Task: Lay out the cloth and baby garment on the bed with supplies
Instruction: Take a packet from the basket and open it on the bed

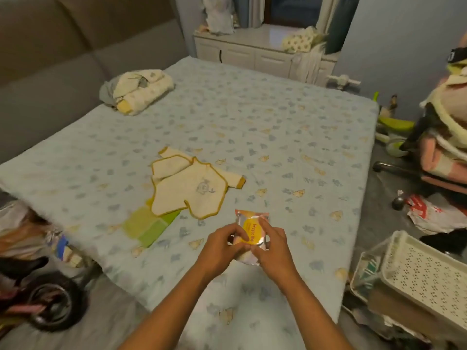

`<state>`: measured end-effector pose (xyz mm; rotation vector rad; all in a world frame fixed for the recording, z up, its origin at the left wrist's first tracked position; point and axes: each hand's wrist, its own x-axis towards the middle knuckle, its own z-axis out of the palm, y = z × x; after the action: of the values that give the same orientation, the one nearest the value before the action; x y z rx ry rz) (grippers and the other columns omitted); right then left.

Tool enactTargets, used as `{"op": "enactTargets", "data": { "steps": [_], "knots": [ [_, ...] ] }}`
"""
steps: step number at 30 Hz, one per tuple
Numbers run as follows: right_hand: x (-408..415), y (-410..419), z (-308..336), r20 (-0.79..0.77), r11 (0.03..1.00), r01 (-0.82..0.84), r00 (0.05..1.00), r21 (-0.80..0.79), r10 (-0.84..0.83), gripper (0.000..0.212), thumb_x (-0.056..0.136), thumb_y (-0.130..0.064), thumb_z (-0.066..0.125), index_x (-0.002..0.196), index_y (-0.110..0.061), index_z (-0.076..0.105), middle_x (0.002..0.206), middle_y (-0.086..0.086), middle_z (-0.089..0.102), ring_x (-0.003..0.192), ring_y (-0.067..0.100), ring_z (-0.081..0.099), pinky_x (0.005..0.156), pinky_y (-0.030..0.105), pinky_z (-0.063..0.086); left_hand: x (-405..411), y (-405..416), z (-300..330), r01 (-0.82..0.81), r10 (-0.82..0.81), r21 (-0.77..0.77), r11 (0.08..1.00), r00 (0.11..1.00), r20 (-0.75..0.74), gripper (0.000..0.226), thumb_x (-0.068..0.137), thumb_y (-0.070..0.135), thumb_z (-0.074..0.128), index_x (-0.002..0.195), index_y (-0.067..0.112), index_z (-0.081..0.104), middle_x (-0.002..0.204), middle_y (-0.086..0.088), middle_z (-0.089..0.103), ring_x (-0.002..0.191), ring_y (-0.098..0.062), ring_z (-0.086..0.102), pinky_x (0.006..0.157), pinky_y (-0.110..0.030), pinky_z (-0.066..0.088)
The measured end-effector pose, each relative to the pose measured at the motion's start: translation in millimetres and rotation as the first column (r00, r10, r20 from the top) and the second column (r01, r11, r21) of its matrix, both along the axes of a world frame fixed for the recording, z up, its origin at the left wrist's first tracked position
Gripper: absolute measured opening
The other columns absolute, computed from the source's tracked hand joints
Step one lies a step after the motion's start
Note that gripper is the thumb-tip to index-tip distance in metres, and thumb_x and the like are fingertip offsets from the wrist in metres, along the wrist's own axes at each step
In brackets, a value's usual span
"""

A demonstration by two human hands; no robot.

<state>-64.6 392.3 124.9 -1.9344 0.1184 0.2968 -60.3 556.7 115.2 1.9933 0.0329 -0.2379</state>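
Observation:
A cream baby garment [192, 190] with mustard trim lies spread flat on the patterned bed [278, 127]. Its lower left edge overlaps a green and yellow cloth [149, 227] laid flat beneath it. Just below the garment, both my hands hold a small orange and silver packet [252, 229] above the bed. My left hand [219, 246] grips the packet's left side and my right hand [271, 246] grips its right side and bottom corner.
A bundle of cream clothes [137, 90] sits at the bed's far left. A white perforated basket [424, 276] stands at the right beside the bed. A small bike wheel [54, 306] is at the lower left. A white cabinet [247, 50] lies beyond the bed.

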Motion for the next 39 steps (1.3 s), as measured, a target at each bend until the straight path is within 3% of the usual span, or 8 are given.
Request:
{"op": "enactTargets", "data": {
  "steps": [6,13,19,24,28,33,36,39],
  "knots": [
    [3.5,81.0,-14.5,-0.062,0.996,0.087,0.995,0.037,-0.085,0.070,0.088,-0.017,0.069,0.149,-0.028,0.035,0.124,0.001,0.039,0.115,0.019,0.054,0.094,0.027,0.048,11.7,77.9,-14.9,0.062,-0.061,0.016,0.998,0.997,-0.038,0.006,0.083,0.030,0.070,0.081,0.028,0.065,0.079,0.009,0.068,0.073,-0.010,0.064,0.062,-0.036,0.057],
    [39.1,126.9,-60.7,-0.123,0.985,0.168,0.979,0.047,-0.162,0.070,0.089,-0.007,0.066,0.149,-0.026,0.035,0.126,0.004,0.038,0.120,0.021,0.051,0.096,0.026,0.046,56.6,115.0,-49.4,0.112,-0.105,0.079,0.991,0.991,-0.087,0.012,0.083,0.020,0.067,0.074,0.027,0.064,0.083,0.012,0.063,0.075,-0.012,0.063,0.060,-0.041,0.059],
    [85.7,163.0,-128.6,-0.171,0.977,0.213,0.963,-0.001,-0.210,0.070,0.090,-0.004,0.064,0.149,-0.025,0.034,0.131,0.009,0.038,0.122,0.020,0.048,0.078,0.002,0.039,114.0,145.3,-115.1,0.144,-0.133,0.138,0.980,0.988,-0.083,0.004,0.085,0.016,0.070,0.082,0.018,0.069,0.119,0.007,0.048,0.096,-0.015,0.061,0.067,-0.029,0.055],
    [106.8,180.2,-189.8,-0.186,0.961,0.256,0.944,-0.106,-0.272,0.070,0.090,-0.007,0.066,0.150,-0.017,0.032,0.135,0.014,0.038,0.124,0.021,0.044,0.074,-0.007,0.032,144.8,154.9,-169.8,0.226,-0.209,0.132,0.965,0.969,-0.129,0.005,0.085,0.008,0.066,0.084,0.009,0.071,0.121,0.003,0.051,0.096,-0.017,0.061,0.072,-0.036,0.057],
    [127.5,193.6,-233.2,-0.143,0.934,0.324,0.928,-0.148,-0.344,0.066,0.091,-0.015,0.065,0.149,-0.011,0.032,0.126,0.019,0.042,0.107,0.013,0.040,0.071,-0.010,0.029,175.0,164.2,-220.9,0.275,-0.262,0.106,0.956,0.957,-0.124,0.011,0.083,0.003,0.066,0.081,0.009,0.075,0.118,0.001,0.054,0.104,-0.018,0.060,0.079,-0.036,0.055],
    [142.0,205.9,-290.6,-0.126,0.893,0.406,0.893,-0.193,-0.433,0.072,0.088,-0.019,0.069,0.149,-0.011,0.033,0.120,0.019,0.049,0.106,0.021,0.046,0.076,0.006,0.034,200.4,168.4,-282.5,0.327,-0.310,0.110,0.938,0.939,-0.147,0.005,0.078,0.010,0.072,0.078,0.013,0.074,0.108,0.003,0.054,0.100,-0.010,0.058,0.082,-0.016,0.046],
    [140.0,209.4,-316.6,-0.148,0.869,0.466,0.860,-0.164,-0.489,0.079,0.084,-0.029,0.074,0.151,-0.021,0.032,0.124,0.011,0.052,0.115,0.022,0.050,0.091,0.029,0.046,208.6,169.2,-306.3,0.407,-0.381,0.092,0.909,0.899,-0.216,0.003,0.078,0.018,0.077,0.075,0.016,0.076,0.096,-0.002,0.052,0.087,-0.021,0.058,0.076,-0.033,0.052],
    [137.1,213.6,-331.8,-0.116,0.852,0.511,0.845,-0.114,-0.522,0.080,0.083,-0.029,0.074,0.151,-0.024,0.031,0.134,0.003,0.053,0.121,0.019,0.051,0.098,0.041,0.047,215.9,169.1,-316.2,0.471,-0.437,0.143,0.871,0.874,-0.213,0.005,0.077,0.023,0.079,0.072,0.022,0.077,0.083,-0.003,0.058,0.079,-0.022,0.057,0.070,-0.035,0.049]
  ]
}}
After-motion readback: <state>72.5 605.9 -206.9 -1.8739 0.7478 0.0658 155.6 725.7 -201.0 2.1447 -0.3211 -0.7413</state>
